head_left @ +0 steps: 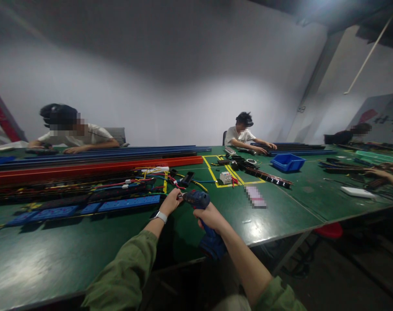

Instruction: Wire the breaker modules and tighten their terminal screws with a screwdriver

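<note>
My right hand [211, 217] is wrapped round the grip of a blue cordless drill [198, 198], its nose pointing left. At the drill's tip, my left hand [171, 201] has its fingers closed together; what lies between them is too small to make out. A blue socket strip [128, 203] with a black housing lies to the left of my left hand. Just beyond my hands are a black plastic part [187, 178] and coloured wires [157, 177]. A light grey block-shaped component [225, 177] with red wires stands farther right, within yellow tape.
Long red rails [95, 169] and blue rails [134, 151] run along the far left. A blue bin [287, 163], a phone-like slab [255, 197] and a white box [357, 192] lie right on the green table [280, 220]. Co-workers sit opposite; another person's hands [384, 172] show at right.
</note>
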